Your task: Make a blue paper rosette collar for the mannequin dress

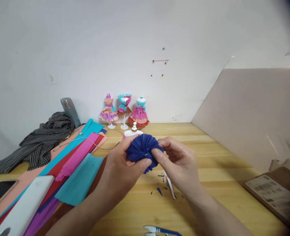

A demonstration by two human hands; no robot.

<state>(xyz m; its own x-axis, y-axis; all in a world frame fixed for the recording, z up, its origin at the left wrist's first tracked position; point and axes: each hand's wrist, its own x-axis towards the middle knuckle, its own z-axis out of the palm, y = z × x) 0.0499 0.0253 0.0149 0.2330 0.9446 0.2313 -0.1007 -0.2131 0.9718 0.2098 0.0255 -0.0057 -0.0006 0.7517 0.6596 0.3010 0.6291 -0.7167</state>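
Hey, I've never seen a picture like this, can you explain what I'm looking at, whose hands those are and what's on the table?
There is one picture, from a camera worn on a person's head, looking down at their own bare hands. The left hand and right hand together pinch a pleated dark blue paper fan above a wooden table. Coloured paper strips lie to the left, beside a striped cloth. Three small paper dresses on stands stand at the wall. Blue snips lie at the near edge.

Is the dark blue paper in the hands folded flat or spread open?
Spread open: the blue paper fans out in pleats into a round shape, pinched at its centre by both thumbs.
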